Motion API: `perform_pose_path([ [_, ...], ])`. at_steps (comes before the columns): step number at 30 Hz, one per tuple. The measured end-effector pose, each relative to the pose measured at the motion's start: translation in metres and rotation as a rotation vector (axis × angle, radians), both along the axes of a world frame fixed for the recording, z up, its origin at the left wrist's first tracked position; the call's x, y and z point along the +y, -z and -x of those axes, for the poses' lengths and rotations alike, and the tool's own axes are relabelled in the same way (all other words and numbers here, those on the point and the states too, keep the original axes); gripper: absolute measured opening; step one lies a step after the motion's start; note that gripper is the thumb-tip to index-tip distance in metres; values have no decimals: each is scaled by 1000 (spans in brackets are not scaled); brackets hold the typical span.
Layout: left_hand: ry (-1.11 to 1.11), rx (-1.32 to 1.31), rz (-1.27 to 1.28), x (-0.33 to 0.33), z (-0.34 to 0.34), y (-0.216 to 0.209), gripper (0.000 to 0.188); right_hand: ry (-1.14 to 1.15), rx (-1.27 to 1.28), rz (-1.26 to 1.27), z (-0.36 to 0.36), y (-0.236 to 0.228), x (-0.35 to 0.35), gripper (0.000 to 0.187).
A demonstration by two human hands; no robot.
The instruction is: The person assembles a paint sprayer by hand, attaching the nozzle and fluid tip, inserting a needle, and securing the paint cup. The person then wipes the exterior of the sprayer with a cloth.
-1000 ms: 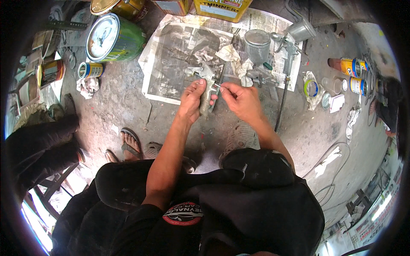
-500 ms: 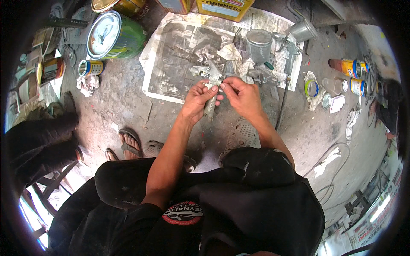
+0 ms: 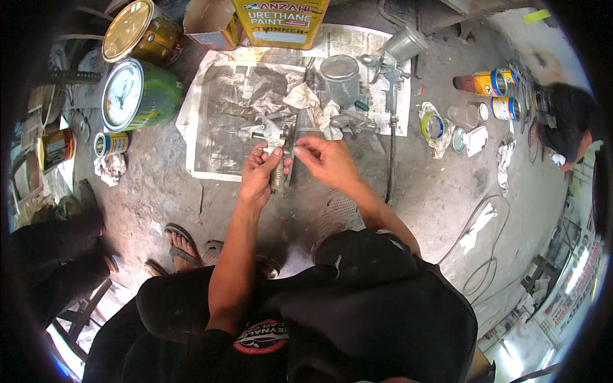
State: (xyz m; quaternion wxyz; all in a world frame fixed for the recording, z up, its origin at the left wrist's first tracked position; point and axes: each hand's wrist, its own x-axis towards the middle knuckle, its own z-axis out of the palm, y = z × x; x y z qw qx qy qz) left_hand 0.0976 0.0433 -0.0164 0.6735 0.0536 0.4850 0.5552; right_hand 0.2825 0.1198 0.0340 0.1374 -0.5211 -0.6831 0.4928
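Note:
My left hand is closed round the handle of a bare metal spray gun, its head pointing up and to the left over the newspaper. Just right of the gun is my right hand, thumb and fingertips pinched together near the gun's body. Whatever may be between those fingertips is too small to tell. Beyond my hands, a grey metal paint cup stands on the newspaper. A crumpled rag lies beside it. Another metal gun part rests to the right.
A second spray gun with a cup lies at the newspaper's right, a hose running from it. A yellow thinner can and green paint can stand at the far side. Small tins are right; other people sit at both sides.
My right hand has drawn slightly away from the gun, to the right. The left hand still grips the gun. The whole view has shifted, so the surroundings appear lower and further left.

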Motion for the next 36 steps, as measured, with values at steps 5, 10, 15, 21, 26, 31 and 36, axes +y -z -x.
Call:
perform_pose_path([
  [5, 42, 12, 21, 4, -4, -6, 38, 56, 105, 30, 1, 7, -3, 33],
  [10, 28, -11, 9, 5, -3, -9, 42, 43, 75, -40, -3, 4, -2, 27],
  [15, 50, 74, 11, 1, -2, -9, 38, 29, 43, -4, -1, 11, -1, 27],
  [21, 182, 722, -186, 2, -15, 4, 34, 279, 656, 663, 0, 49, 1, 32],
  [26, 298, 951, -104, 3, -17, -8, 36, 231, 683, 768, -3, 55, 4, 31],
  [31, 224, 954, -129, 2, -19, -5, 35, 221, 592, 665, -2, 56, 0, 28],
  [36, 176, 879, -176, 2, -18, 7, 35, 266, 482, 639, -1, 56, -1, 28],
])
